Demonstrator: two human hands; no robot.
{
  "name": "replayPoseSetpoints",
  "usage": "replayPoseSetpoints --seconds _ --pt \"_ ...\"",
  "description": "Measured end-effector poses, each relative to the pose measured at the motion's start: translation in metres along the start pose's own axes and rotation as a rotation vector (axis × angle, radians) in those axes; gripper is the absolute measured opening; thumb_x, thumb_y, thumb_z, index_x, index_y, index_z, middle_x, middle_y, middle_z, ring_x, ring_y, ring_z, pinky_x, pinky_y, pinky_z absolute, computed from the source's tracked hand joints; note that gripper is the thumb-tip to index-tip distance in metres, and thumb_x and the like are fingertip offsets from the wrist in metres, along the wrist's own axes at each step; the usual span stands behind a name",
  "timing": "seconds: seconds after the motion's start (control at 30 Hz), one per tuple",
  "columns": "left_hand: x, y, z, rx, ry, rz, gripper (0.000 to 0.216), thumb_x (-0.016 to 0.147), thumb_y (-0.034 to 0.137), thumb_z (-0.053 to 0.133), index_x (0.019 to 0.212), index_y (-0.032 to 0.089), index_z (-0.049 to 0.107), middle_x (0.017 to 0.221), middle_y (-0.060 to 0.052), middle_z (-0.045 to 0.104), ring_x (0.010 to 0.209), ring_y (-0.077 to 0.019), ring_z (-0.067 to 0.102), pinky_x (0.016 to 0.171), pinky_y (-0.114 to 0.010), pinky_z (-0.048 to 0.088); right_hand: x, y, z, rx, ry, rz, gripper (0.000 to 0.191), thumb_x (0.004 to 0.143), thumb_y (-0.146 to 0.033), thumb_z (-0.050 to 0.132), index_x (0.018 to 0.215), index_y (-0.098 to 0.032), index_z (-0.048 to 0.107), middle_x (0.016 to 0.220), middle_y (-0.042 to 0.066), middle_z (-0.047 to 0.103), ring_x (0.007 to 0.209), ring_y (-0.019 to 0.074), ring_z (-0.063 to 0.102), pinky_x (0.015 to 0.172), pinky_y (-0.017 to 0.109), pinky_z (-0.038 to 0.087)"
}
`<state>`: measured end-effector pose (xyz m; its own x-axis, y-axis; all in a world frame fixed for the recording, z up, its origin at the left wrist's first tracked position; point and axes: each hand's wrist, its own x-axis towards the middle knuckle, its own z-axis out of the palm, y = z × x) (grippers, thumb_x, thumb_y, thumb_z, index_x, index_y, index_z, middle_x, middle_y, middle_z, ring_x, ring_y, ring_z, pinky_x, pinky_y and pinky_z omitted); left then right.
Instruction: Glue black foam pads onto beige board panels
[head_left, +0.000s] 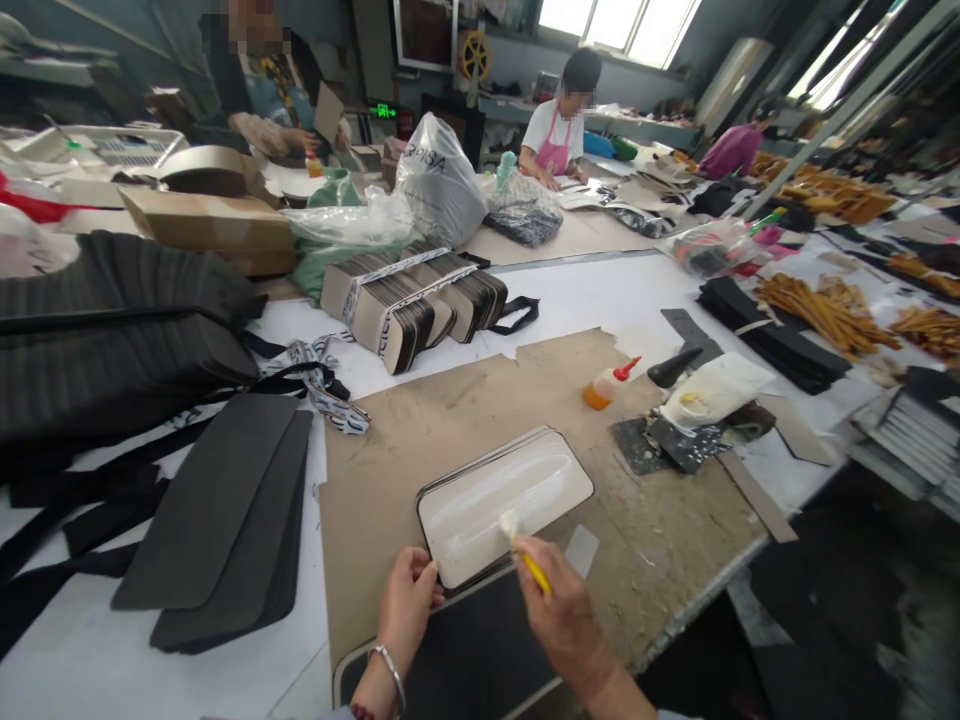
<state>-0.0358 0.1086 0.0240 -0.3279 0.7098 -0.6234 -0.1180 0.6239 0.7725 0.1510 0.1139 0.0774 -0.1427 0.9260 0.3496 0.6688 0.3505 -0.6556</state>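
A yellow-handled brush (534, 570) is gripped in my right hand (559, 610), its white-coated bristles on the upper face of a pale panel. That panel (480, 500) has rounded corners and a dark edge, and it tops a small stack of similar pieces. Whitish wet streaks run along its length. My left hand (409, 590) pinches the stack's near left corner between thumb and fingers. Under both wrists lies a larger black panel (472, 650) with a light border, partly hidden by my hands.
A glue bottle with red tip (600, 388) and a white container (712, 390) stand beyond the stack. Dark grey sheets (217, 510) lie at left. Tied bundles of panels (420, 300) sit farther back. Across the tables, a person in a pink apron (559, 135) and others work.
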Motion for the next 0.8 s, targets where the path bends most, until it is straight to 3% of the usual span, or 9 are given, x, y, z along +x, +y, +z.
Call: replayPoseSetpoints --seconds 0.07,0.13,0.2,0.3,0.4,0.57,0.8 --pt "0.001 -0.002 -0.001 -0.006 -0.001 0.005 0.024 0.057 0.036 0.056 0.069 0.020 0.044 0.051 0.005 0.052 0.043 -0.0129 0.054 0.041 -0.026 0.045 -0.006 -0.022 0.011 0.107 -0.087 -0.010 0.021 0.088 -0.019 0.045 0.102 -0.021 0.060 0.092 0.006 0.068 0.087 0.0176 0.064 0.077 0.029 0.055" --pt "0.002 -0.003 -0.001 -0.013 -0.004 0.008 0.028 0.054 0.040 0.058 0.068 0.020 0.044 0.050 0.005 0.052 0.043 -0.0133 0.054 0.042 -0.027 0.046 0.000 -0.025 0.009 0.153 -0.114 -0.001 0.020 0.089 -0.018 0.044 0.102 -0.020 0.060 0.091 0.006 0.068 0.086 0.0163 0.064 0.076 0.026 0.055" --pt "0.004 -0.004 -0.001 -0.019 -0.001 0.008 0.031 0.051 0.042 0.059 0.067 0.020 0.044 0.049 0.005 0.052 0.041 -0.0129 0.053 0.041 -0.027 0.045 0.017 -0.007 -0.003 0.104 -0.039 0.004 0.019 0.089 -0.019 0.044 0.100 -0.019 0.060 0.091 0.007 0.068 0.085 0.0161 0.065 0.076 0.026 0.054" --pt "0.005 -0.006 0.000 -0.023 0.006 0.010 0.032 0.050 0.043 0.059 0.067 0.020 0.045 0.046 0.006 0.051 0.039 -0.0122 0.052 0.040 -0.026 0.044 0.048 0.042 -0.027 -0.079 0.136 -0.052 0.021 0.090 -0.023 0.043 0.099 -0.016 0.061 0.090 0.009 0.069 0.086 0.0178 0.065 0.077 0.029 0.055" --pt "0.005 -0.008 0.000 -0.026 0.012 0.014 0.032 0.050 0.043 0.058 0.068 0.020 0.045 0.044 0.006 0.051 0.039 -0.0123 0.052 0.040 -0.025 0.043 0.061 0.079 -0.043 -0.253 0.190 -0.138 0.025 0.091 -0.028 0.042 0.097 -0.015 0.062 0.088 0.011 0.069 0.082 0.0204 0.066 0.075 0.034 0.056" --pt "0.006 -0.009 0.001 -0.035 0.031 0.008 0.034 0.049 0.044 0.059 0.069 0.019 0.046 0.047 0.005 0.052 0.039 -0.0115 0.051 0.038 -0.025 0.043 0.053 0.081 -0.048 -0.233 0.051 -0.179 0.019 0.091 -0.023 0.044 0.102 -0.017 0.059 0.090 0.008 0.068 0.083 0.0170 0.065 0.076 0.029 0.055" --pt "0.004 -0.005 0.003 -0.047 0.037 0.003 0.038 0.044 0.047 0.062 0.066 0.020 0.046 0.043 0.006 0.050 0.037 -0.0118 0.050 0.037 -0.024 0.041 0.082 0.083 -0.022 -0.235 0.115 -0.189 0.023 0.090 -0.020 0.040 0.101 -0.017 0.060 0.092 0.011 0.067 0.086 0.0221 0.063 0.078 0.038 0.055"
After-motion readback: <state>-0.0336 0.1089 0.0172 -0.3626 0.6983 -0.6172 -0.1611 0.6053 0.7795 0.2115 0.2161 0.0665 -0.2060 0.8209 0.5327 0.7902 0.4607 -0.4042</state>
